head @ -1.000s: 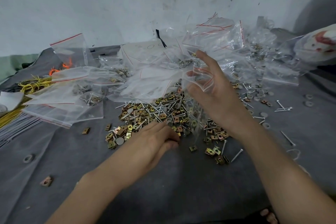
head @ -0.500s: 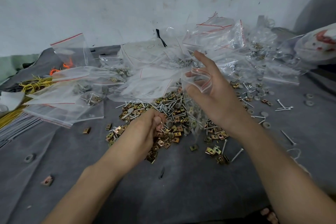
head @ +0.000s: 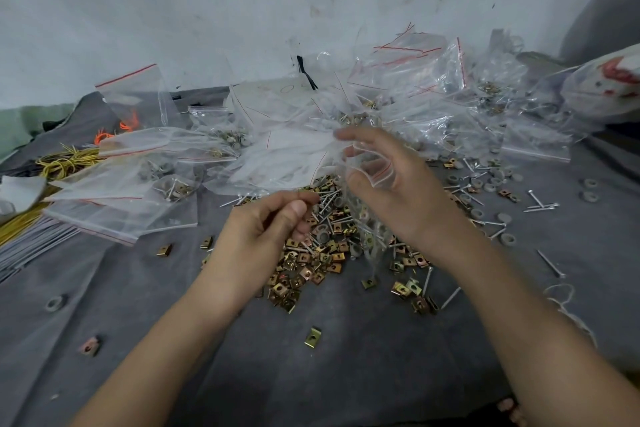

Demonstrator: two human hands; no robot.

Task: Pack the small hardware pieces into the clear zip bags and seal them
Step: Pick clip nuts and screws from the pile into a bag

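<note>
As right hand (head: 398, 198) grips zip bag (head: 373, 170), left hand (head: 266, 229) pinches hardware pieces (head: 317, 208).

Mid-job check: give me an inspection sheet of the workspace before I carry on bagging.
Surface: grey cloth, strewn with hardware.
Job's things: pile of clips, nails and washers at centre; open bag above it; packed bags lying left and behind.
Clutter: stray clip, washer and loose nails away from the pile.
Grips: left grip holds pieces over the pile; right grip pinches the bag's mouth.
Cables: yellow wires at the left edge.
Surroundings: stained wall; white sack at right.
</note>
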